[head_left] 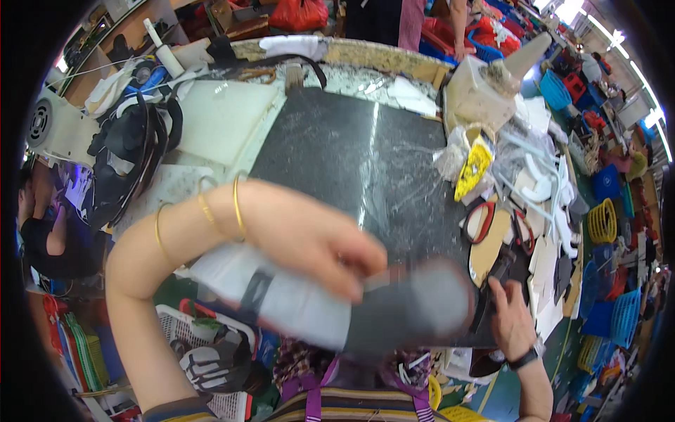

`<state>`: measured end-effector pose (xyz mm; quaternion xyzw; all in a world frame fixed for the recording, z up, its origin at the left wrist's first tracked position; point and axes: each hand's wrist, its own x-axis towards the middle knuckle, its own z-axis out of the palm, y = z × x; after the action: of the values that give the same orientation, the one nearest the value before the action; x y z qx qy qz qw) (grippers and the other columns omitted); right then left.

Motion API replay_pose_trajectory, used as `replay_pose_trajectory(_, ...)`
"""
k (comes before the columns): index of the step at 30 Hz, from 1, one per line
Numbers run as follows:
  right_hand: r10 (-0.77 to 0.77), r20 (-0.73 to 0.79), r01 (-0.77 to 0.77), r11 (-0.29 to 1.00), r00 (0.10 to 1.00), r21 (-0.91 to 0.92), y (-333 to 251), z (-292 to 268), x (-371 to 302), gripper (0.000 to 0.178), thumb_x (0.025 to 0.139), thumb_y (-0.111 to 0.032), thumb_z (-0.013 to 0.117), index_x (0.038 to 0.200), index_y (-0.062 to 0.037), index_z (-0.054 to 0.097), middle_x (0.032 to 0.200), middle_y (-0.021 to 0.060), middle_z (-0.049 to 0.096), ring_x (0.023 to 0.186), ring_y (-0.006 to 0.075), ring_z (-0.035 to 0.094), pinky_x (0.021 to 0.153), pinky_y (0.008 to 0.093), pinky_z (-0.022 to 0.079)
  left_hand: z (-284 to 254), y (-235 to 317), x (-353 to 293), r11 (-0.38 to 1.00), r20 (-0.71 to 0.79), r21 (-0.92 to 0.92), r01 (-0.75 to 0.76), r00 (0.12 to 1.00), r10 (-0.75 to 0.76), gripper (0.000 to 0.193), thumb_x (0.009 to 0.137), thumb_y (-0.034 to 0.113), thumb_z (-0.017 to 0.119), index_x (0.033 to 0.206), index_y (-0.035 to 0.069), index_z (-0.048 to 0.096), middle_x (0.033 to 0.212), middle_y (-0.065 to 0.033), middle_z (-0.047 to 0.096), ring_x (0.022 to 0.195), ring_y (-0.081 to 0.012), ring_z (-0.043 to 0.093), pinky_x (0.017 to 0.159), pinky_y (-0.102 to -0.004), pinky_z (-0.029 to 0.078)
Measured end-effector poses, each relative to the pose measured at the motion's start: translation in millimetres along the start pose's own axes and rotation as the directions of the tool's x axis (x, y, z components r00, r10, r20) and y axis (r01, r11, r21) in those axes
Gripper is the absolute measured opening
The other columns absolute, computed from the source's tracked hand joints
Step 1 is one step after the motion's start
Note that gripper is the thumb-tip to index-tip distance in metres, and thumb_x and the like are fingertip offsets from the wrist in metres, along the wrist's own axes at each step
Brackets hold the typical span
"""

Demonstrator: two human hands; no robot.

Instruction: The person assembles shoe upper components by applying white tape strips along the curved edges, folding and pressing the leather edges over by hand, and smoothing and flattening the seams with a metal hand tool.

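My left hand (320,243), with gold bangles on its arm, reaches across from the left. It is smeared by motion, its fingers bent downward. Just under them is a long white and black piece (295,299) with a rounded pale end, like a shoe upper; blur hides whether the hand grips it. At the board's right edge, my right hand (515,320) has its fingers bent against a slim dark tool (484,306), hammer-like in outline. Above that hand lie red-and-black scissor handles (481,224) and a tan, sole-shaped piece (490,246).
A black work board (330,162) covers the table's middle. A whitish container with a spout (481,95) stands at the far right, with a yellow packet (474,169) and loose scraps before it. Black straps (137,144) pile up on the left. Another person's arm (457,28) shows beyond the table.
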<state>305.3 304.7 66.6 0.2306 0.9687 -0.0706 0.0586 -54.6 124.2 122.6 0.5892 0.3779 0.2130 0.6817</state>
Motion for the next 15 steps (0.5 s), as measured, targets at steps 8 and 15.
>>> replay_pose_trajectory(8, -0.13, -0.254, 0.216, 0.911, 0.958, 0.35, -20, -32, 13, 0.055, 0.071, 0.001, 0.069, 0.124, -0.0048, 0.058, 0.093, 0.015, 0.061, 0.085, 0.0345, 0.061, 0.074, 0.0392, 0.05, 82, -57, 74, 0.835, -0.249, 0.544, 0.087, 0.967, 0.062, 0.027, 0.091, 0.026, 0.062, 0.091, -0.001, 0.062, 0.082, -0.0155, 0.065, 0.079, -0.0298, 0.067, 0.07, -0.0389, 0.053)
replay_pose_trajectory(15, -0.416, 0.029, 0.362, 0.821, 0.909, 0.441, -38, -34, 31, 0.034, 0.078, -0.012, 0.072, 0.109, -0.0027, 0.06, 0.081, 0.0132, 0.061, 0.073, 0.0335, 0.063, 0.06, 0.0404, 0.051, 93, -86, 89, 0.637, -0.473, 0.752, 0.168, 0.811, 0.344, 0.02, 0.084, 0.02, 0.065, 0.091, 0.002, 0.059, 0.081, -0.0115, 0.059, 0.079, -0.0285, 0.065, 0.065, -0.0377, 0.053)
